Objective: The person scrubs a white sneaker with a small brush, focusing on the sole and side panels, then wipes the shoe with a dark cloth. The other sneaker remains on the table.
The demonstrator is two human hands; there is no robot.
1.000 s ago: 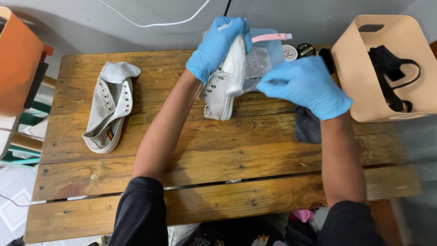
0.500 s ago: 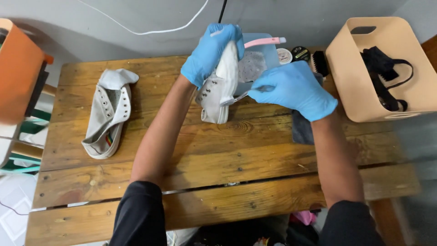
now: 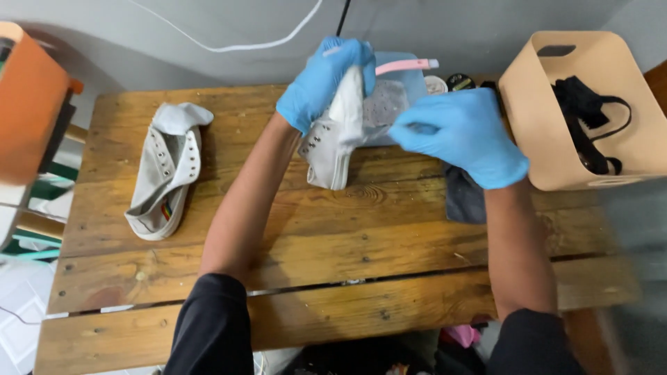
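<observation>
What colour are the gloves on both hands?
Bright blue, on both the left hand and the right hand; clearest in the head view.

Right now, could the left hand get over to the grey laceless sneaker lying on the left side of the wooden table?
Probably yes, but not freely: the left hand has its grip on the upright grey sneaker. Bare planks lie between it and the lying grey sneaker.

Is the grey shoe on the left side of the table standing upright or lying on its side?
Lying on its side: the grey shoe shows its eyelet rows and open tongue, its sole edge resting on the wooden table.
</observation>
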